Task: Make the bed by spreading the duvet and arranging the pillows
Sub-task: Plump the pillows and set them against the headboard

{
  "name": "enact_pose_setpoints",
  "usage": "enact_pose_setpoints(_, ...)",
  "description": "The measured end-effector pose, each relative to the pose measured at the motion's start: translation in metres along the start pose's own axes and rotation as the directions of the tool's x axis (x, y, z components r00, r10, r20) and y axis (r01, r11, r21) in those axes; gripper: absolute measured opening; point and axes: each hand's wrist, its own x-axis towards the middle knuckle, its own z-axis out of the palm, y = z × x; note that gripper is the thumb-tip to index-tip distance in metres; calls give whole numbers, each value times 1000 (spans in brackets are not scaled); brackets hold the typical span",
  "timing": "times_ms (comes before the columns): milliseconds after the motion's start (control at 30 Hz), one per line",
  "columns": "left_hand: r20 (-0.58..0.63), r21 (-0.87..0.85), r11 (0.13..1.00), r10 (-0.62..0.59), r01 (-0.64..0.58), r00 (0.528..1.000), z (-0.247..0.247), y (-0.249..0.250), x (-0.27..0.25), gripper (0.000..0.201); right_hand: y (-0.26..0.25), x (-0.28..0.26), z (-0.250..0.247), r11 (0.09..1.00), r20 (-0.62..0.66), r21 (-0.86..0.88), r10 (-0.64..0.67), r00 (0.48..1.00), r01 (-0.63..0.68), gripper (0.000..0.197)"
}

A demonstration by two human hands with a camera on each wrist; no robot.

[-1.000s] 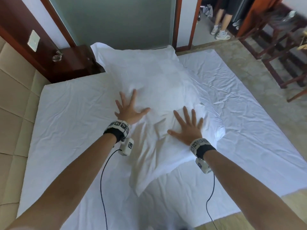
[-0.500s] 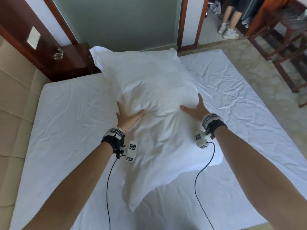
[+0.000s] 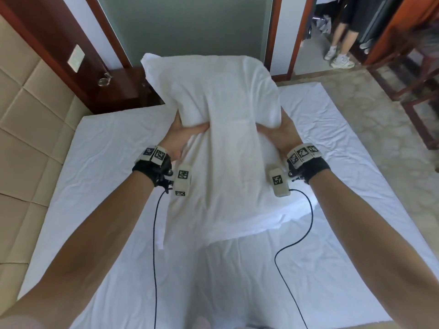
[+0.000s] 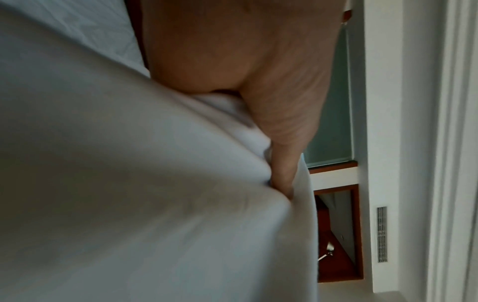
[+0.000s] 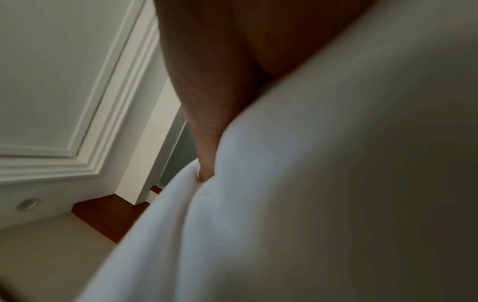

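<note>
A large white pillow (image 3: 221,129) is lifted off the bed, held upright between both hands, its loose case hanging down toward me. My left hand (image 3: 183,131) grips its left side, thumb dug into the fabric; in the left wrist view the thumb (image 4: 282,159) sinks into the pillow (image 4: 129,183). My right hand (image 3: 278,131) grips the right side, its fingers hidden behind the pillow; the right wrist view shows the thumb (image 5: 207,163) pressed into the white fabric (image 5: 310,183). The white sheet (image 3: 107,162) covers the bed below. No duvet is in view.
A beige padded headboard (image 3: 28,115) lines the left. A dark wooden nightstand (image 3: 123,89) with a glass object (image 3: 104,80) stands beyond the bed's far left corner. Another person's legs (image 3: 339,51) stand in the doorway at the far right. Wooden furniture (image 3: 418,74) is on the right.
My hands went from lying flat on top of the pillow to clasping its two sides. The pillow has come up off the sheet and stands upright.
</note>
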Motion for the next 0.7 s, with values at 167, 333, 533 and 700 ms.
enact_pose_setpoints(167, -9, 137, 991, -12, 13, 1000, 29, -7, 2, 125, 33, 13, -12, 989, 13, -74, 128, 992, -127, 94)
enact_pose_setpoints(333, -96, 345, 909, -215, 235, 972, 14, -56, -6, 135, 75, 12, 14, 870, -97, -398, 278, 956, -293, 99)
enact_pose_setpoints(533, -164, 318, 905, -240, 282, 957, -64, -92, -38, 83, 81, -33, 70, 854, -122, -518, -11, 993, -54, 63)
enact_pose_setpoints(700, -273, 282, 872, -326, 399, 905, -144, -136, -62, 79, 129, -88, 79, 924, -425, -375, -98, 900, -77, 67)
